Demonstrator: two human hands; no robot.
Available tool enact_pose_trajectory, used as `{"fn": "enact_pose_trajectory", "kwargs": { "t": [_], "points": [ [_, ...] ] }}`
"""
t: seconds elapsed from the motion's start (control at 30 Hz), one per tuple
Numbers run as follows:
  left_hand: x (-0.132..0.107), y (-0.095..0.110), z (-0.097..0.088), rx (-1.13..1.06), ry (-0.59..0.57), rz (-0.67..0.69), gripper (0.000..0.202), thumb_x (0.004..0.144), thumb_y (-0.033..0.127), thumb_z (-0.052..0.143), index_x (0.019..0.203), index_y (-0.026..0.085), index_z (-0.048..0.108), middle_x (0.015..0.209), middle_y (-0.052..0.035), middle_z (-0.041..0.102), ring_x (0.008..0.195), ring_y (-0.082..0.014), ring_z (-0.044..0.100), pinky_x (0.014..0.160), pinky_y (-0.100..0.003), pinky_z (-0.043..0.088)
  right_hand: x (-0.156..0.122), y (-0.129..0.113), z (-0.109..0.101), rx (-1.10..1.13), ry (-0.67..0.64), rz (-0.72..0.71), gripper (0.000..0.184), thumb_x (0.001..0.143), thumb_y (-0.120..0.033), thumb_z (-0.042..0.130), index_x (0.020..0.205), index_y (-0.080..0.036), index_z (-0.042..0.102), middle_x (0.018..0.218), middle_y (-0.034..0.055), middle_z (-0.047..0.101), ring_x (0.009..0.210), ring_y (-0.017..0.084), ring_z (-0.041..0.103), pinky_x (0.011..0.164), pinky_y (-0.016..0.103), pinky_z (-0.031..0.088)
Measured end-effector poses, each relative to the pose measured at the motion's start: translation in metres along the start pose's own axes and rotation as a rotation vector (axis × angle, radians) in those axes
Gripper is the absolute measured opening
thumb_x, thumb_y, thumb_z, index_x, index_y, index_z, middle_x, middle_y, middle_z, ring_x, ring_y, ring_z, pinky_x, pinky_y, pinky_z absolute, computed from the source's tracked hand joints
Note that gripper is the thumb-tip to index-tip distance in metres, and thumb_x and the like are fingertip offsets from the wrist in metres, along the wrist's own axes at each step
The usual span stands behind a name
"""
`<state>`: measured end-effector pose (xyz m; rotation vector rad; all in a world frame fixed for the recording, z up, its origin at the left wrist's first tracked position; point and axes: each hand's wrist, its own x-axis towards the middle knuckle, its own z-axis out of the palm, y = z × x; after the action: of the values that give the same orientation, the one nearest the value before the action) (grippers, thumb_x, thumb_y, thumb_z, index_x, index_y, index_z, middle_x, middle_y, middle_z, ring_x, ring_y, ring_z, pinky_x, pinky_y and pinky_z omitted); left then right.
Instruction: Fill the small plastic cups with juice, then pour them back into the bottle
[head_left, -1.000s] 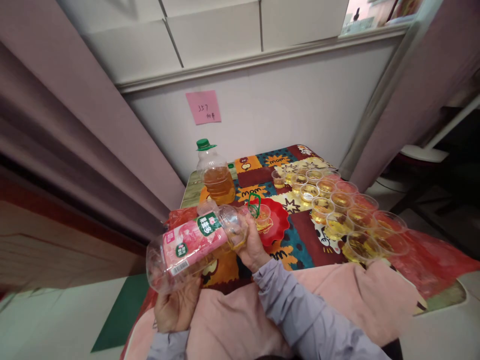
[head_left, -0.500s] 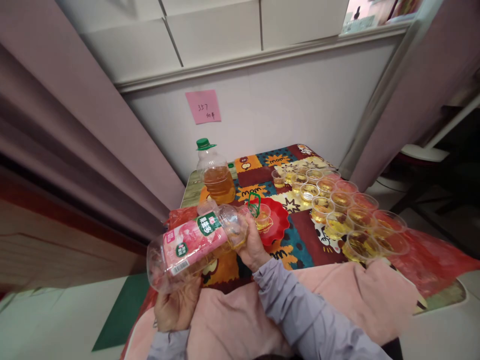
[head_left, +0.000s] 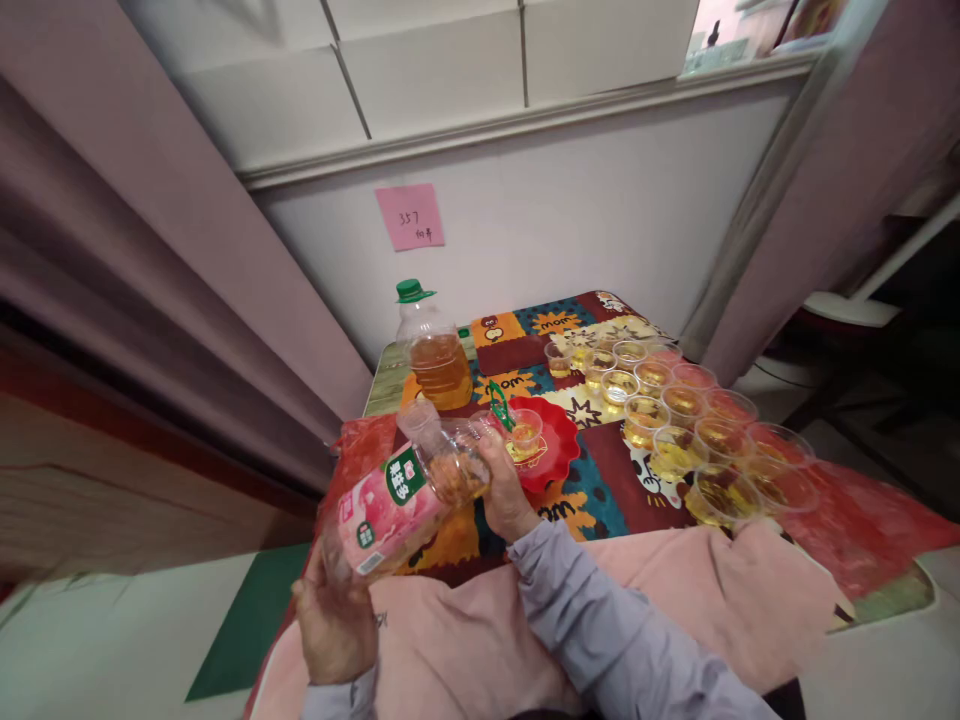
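Note:
A clear plastic bottle with a pink label is tilted, its neck toward a small clear cup that holds some yellow liquid. That cup stands on a red scalloped plate. My right hand grips the bottle near its neck, where a green ring hangs. My left hand is wrapped about the bottle's base, its fingers partly hidden behind the plastic. A little amber liquid lies in the bottle's shoulder.
A large bottle of amber liquid with a green cap stands at the back left. Several clear cups of yellow liquid stand in rows on the right. Pink cloth covers the near edge, and red plastic film hangs over the right side.
The bottle's base has dropped slightly and its neck has shifted a little left. My left hand has moved left and down with the base; the green ring has swung.

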<state>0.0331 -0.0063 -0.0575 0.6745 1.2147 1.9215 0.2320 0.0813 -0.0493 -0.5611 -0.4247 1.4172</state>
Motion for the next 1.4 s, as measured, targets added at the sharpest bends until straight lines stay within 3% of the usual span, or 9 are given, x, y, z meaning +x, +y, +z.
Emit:
{"fn": "enact_pose_trajectory", "kwargs": {
  "t": [0.07, 0.23, 0.4, 0.5, 0.67, 0.8, 1.17, 1.3, 1.4],
  "points": [
    [0.001, -0.007, -0.008, 0.102, 0.056, 0.064, 0.087, 0.082, 0.078, 0.076, 0.15, 0.025, 0.064, 0.169, -0.0102, 0.056, 0.165, -0.0394, 0.036, 0.134, -0.054, 0.036, -0.002, -0.001, -0.002, -0.099, -0.04, -0.054, 0.053, 0.084, -0.053, 0.084, 0.128, -0.025, 0.076, 0.128, 0.005, 0.08, 0.125, 0.026, 0.071, 0.112, 0.04, 0.055],
    [-0.001, -0.02, -0.03, 0.474, -0.154, 0.333, 0.133, 0.059, 0.069, 0.098, 0.17, 0.031, 0.037, 0.176, -0.0167, 0.042, 0.163, -0.0475, 0.036, 0.131, -0.066, 0.034, -0.006, -0.005, -0.001, -0.219, -0.118, -0.093, 0.063, 0.083, -0.063, 0.082, 0.133, -0.025, 0.073, 0.131, 0.0076, 0.077, 0.127, 0.03, 0.07, 0.113, 0.045, 0.055],
    [-0.005, -0.011, -0.036, 0.75, -0.193, 0.559, 0.125, 0.061, 0.064, 0.099, 0.165, 0.024, 0.042, 0.178, -0.0215, 0.034, 0.165, -0.05, 0.03, 0.132, -0.07, 0.029, -0.011, -0.01, 0.001, -0.404, -0.269, -0.236, 0.065, 0.085, -0.082, 0.073, 0.115, -0.025, 0.081, 0.135, 0.0118, 0.076, 0.14, 0.037, 0.062, 0.119, 0.051, 0.051],
    [-0.004, -0.004, -0.041, 0.922, -0.205, 0.679, 0.127, 0.057, 0.06, 0.102, 0.162, 0.021, 0.042, 0.178, -0.0243, 0.031, 0.166, -0.0498, 0.028, 0.133, -0.07, 0.029, -0.015, -0.01, 0.002, -0.419, -0.35, -0.221, 0.078, 0.082, -0.091, 0.067, 0.12, -0.024, 0.08, 0.131, 0.0141, 0.078, 0.133, 0.039, 0.068, 0.115, 0.053, 0.055],
    [0.006, 0.003, -0.053, 1.008, -0.21, 0.617, 0.136, 0.055, 0.071, 0.098, 0.164, 0.022, 0.034, 0.163, -0.0228, 0.048, 0.148, -0.0484, 0.052, 0.122, -0.071, 0.045, -0.021, -0.013, 0.009, -0.454, -0.428, -0.237, 0.09, 0.079, -0.098, 0.062, 0.128, -0.024, 0.077, 0.126, 0.0142, 0.08, 0.13, 0.038, 0.07, 0.116, 0.052, 0.053],
    [0.014, 0.01, -0.058, 1.204, -0.235, 0.784, 0.136, 0.056, 0.085, 0.09, 0.161, 0.014, 0.042, 0.153, -0.0268, 0.053, 0.145, -0.053, 0.05, 0.121, -0.077, 0.041, -0.025, -0.015, 0.011, -0.483, -0.466, -0.267, 0.098, 0.078, -0.102, 0.057, 0.134, -0.022, 0.075, 0.125, 0.0138, 0.08, 0.126, 0.037, 0.071, 0.114, 0.051, 0.055],
    [0.013, 0.004, -0.057, 1.206, -0.242, 0.878, 0.125, 0.065, 0.081, 0.087, 0.16, 0.013, 0.043, 0.146, -0.0266, 0.06, 0.136, -0.0491, 0.059, 0.115, -0.07, 0.049, -0.03, 0.0, 0.008, -0.331, -0.385, -0.241, 0.088, 0.085, -0.097, 0.055, 0.127, -0.024, 0.079, 0.124, 0.0133, 0.078, 0.127, 0.037, 0.071, 0.115, 0.056, 0.054],
    [0.017, -0.004, -0.063, 1.199, -0.192, 0.925, 0.123, 0.067, 0.079, 0.086, 0.162, 0.014, 0.041, 0.147, -0.026, 0.059, 0.135, -0.0477, 0.06, 0.114, -0.069, 0.05, -0.028, 0.004, 0.008, -0.255, -0.202, -0.191, 0.092, 0.082, -0.098, 0.057, 0.132, -0.023, 0.073, 0.129, 0.0144, 0.078, 0.117, 0.034, 0.076, 0.093, 0.048, 0.065],
    [0.018, -0.005, -0.063, 1.197, -0.183, 0.913, 0.122, 0.066, 0.079, 0.086, 0.16, 0.014, 0.043, 0.146, -0.0251, 0.06, 0.134, -0.0466, 0.061, 0.114, -0.067, 0.05, -0.024, -0.008, 0.009, -0.323, 0.0, -0.182, 0.073, 0.09, -0.085, 0.062, 0.127, -0.022, 0.07, 0.127, 0.0151, 0.079, 0.109, 0.031, 0.079, 0.083, 0.043, 0.066]
  ]
}}
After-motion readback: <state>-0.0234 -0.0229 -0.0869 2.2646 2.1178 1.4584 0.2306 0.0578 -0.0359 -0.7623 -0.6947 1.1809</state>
